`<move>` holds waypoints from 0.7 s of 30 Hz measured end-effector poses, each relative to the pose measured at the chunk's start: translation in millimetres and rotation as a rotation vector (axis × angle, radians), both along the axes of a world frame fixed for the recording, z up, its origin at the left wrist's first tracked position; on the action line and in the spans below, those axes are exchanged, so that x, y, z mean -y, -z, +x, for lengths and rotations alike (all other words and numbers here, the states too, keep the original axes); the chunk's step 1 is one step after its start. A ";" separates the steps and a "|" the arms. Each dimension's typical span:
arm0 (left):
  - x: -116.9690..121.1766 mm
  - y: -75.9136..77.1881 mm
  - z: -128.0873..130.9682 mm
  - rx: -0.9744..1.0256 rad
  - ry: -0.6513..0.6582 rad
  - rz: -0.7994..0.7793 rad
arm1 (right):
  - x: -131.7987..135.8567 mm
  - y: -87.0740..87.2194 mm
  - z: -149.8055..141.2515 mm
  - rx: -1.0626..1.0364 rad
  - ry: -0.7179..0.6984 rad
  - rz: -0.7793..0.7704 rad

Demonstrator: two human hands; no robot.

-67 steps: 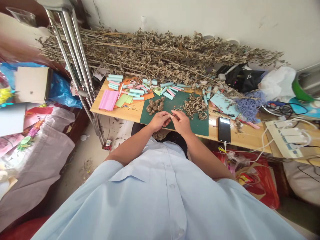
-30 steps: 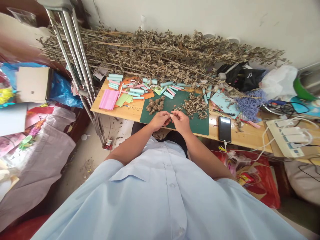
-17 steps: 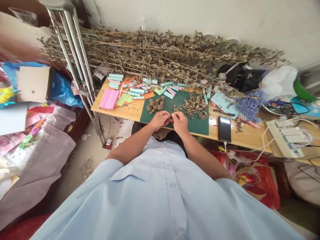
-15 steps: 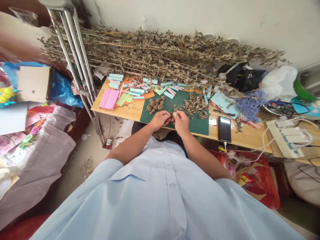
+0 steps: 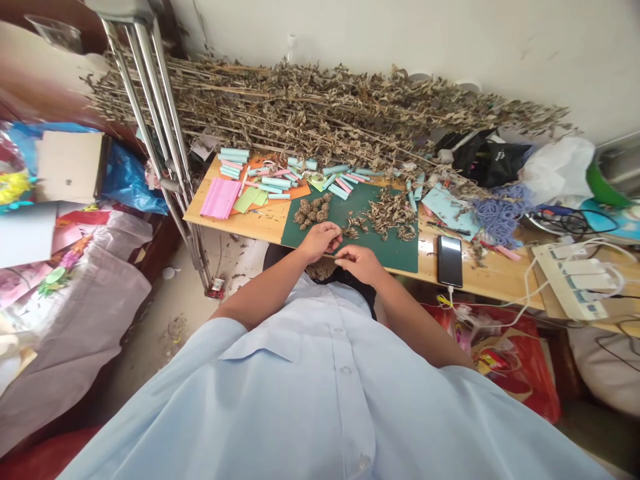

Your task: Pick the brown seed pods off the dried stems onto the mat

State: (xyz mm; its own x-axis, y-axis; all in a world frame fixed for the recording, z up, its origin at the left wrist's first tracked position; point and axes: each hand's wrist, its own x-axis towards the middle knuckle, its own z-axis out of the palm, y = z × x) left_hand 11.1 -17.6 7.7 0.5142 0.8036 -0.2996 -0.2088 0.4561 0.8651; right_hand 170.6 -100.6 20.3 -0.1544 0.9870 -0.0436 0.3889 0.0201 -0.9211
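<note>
Two bare hands working at the near edge of a dark green cutting mat (image 5: 395, 252): left hand (image 5: 320, 241) curled shut, can't tell if it's pinching anything, right hand (image 5: 359, 263) loose and just beside it, nothing visible in its grip. Dried seed clusters (image 5: 310, 209) sit around 11 o'clock, crumbled dried leaves (image 5: 387, 213) around 1 o'clock, phone (image 5: 450, 261) at 3.

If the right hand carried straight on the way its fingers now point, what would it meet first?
Probably the left hand, near its lower edge by the wrist: the right hand points across toward it, low over the green cutting mat. Depth is unclear, so it might pass just beneath.
</note>
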 end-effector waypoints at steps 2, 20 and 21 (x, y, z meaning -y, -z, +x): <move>0.2 -0.1 0.7 -0.018 0.006 0.012 | 0.6 3.7 0.0 0.041 0.064 0.027; 2.1 0.5 3.0 -0.149 0.013 0.083 | -29.5 23.0 -17.7 0.184 0.450 0.348; 1.9 0.3 3.1 -0.150 0.013 0.077 | -29.6 23.9 -18.9 0.168 0.468 0.339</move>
State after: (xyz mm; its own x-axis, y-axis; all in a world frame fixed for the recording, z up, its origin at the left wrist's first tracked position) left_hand 14.2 -19.5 7.4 0.4788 0.8209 -0.3113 -0.0694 0.3888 0.9187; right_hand 151.6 -71.0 -3.6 0.2812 0.9117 0.2995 0.5673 0.0938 -0.8182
